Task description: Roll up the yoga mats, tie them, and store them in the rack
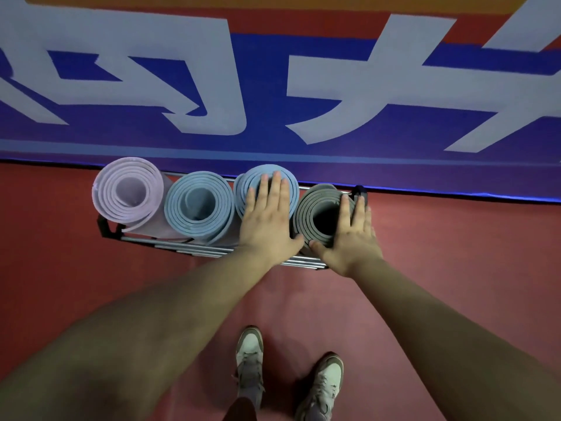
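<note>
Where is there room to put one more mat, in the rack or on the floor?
The rack is crowded: lilac mat, blue mat, second blue mat and grey mat stand packed edge to edge, with the left hand and right hand flat on the last two. Bare floor lies left of the rack, right of it, and in front, toward the shoes.

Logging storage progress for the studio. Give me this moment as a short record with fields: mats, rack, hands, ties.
mats: four rolled, standing on end in a row: lilac mat, blue mat, second blue mat, grey mat
rack: metal rack on red floor, against wall banner
hands: left hand flat on second blue mat's top; right hand flat on grey mat's top
ties: none visible from above
</note>
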`<state>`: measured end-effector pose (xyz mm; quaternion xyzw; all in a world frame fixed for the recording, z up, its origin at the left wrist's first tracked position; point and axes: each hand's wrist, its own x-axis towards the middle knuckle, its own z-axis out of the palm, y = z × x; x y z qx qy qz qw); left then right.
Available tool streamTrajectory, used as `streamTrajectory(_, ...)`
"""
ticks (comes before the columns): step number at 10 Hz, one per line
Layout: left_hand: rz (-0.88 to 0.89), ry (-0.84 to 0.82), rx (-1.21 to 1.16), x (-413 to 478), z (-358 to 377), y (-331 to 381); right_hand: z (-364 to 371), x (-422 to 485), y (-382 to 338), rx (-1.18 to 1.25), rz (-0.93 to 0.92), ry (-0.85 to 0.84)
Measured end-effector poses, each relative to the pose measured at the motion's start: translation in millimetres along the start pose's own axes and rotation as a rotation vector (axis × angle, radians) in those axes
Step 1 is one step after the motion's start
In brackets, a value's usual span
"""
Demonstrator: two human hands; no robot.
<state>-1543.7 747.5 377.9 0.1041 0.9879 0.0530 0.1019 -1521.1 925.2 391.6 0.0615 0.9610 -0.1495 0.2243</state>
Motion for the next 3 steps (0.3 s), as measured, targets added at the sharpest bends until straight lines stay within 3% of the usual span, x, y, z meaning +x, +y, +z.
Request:
streamTrajectory(2, 0.020, -0.175, -0.052, 3.3, -23.5, -7.3, -21.7, -13.6, -23.4, -0.149, 0.143, -0.066)
streamTrajectory(3, 0.056, -0.214, -0.046, -15.5, -44.6, -7.8, -25.9, -42.2, -39.5, -0.183, 0.110, -0.095)
